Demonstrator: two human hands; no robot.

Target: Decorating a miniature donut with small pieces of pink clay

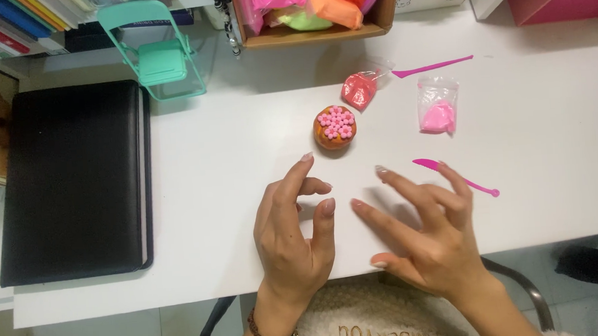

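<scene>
Both hands (361, 226) are held empty and spread near the clay cake (334, 127); soft, probably best gripped at the sides.

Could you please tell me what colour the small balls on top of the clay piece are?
Pink, on an orange-brown clay piece; the head view shows it.

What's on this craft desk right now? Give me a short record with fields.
Left hand: empty, fingers curled, above the white table
Right hand: empty, fingers spread
Clay piece: orange round, pink balls on top, just beyond both hands
Pink tool: beside the right fingertips
Second pink tool: farther back
Bagged clay: red bag, pink bag
Left side: black folder, green mini folding chair
</scene>
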